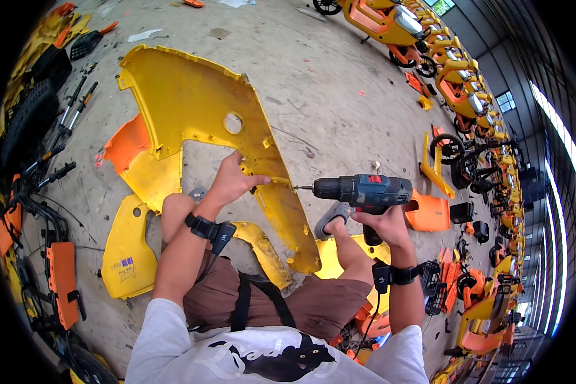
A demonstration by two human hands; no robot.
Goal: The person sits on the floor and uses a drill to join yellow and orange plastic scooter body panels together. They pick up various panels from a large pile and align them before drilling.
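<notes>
A large yellow plastic scooter body panel (pixel 192 102) lies on the concrete floor in front of me, with a round hole near its middle. My left hand (pixel 232 180) grips the panel's inner edge and steadies it. My right hand (pixel 383 224) holds a blue and black cordless drill (pixel 363 192) by its handle. The drill points left, and its bit tip (pixel 297 187) sits close to the panel edge next to my left fingers. I am crouched over my knees, and both wrists carry black straps.
Smaller yellow panels (pixel 127 253) and an orange piece (pixel 129 142) lie around my legs. Black handlebars and orange parts (pixel 61 275) line the left side. A row of yellow and orange scooters (pixel 429 45) runs along the right, with an orange box-shaped part (pixel 429 214) nearby.
</notes>
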